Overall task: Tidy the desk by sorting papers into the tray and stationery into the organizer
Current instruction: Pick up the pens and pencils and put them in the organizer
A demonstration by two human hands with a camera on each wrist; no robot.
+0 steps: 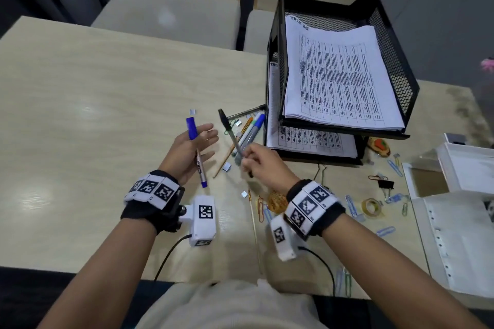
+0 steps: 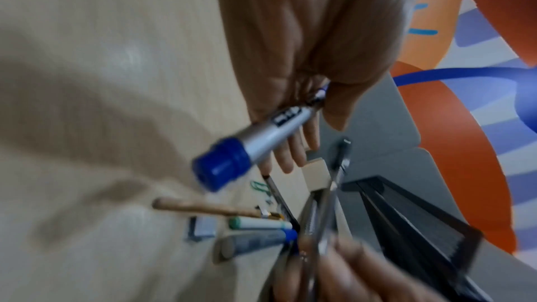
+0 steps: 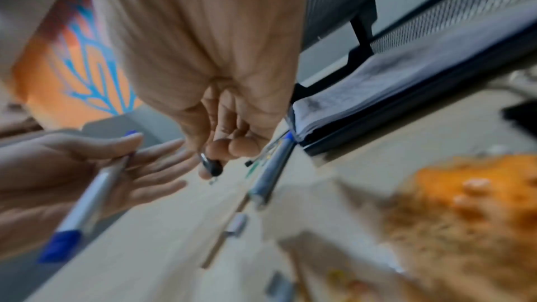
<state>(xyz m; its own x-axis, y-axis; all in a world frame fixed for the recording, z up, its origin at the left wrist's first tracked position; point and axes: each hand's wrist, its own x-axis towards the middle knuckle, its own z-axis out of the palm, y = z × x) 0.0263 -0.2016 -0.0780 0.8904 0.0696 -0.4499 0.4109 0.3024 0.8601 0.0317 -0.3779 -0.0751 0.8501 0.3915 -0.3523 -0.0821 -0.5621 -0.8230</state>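
Head view shows papers (image 1: pixel 339 72) already in the black tray (image 1: pixel 395 61). Left of the tray, the left hand (image 1: pixel 192 149) grips a blue marker (image 1: pixel 196 152), the right hand (image 1: pixel 263 163) pinches a black pen (image 1: pixel 231 136). Markers (image 1: pixel 250 132), clips remain on the table (image 1: pixel 80 88); organizer unfilled, I judge.

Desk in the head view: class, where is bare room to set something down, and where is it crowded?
Free: the desk's whole stretch on the left hand's outer side, and the near strip by the left wrist. Crowded: pens against the paper tray, and paper clips and tape between right hand and white organizer.
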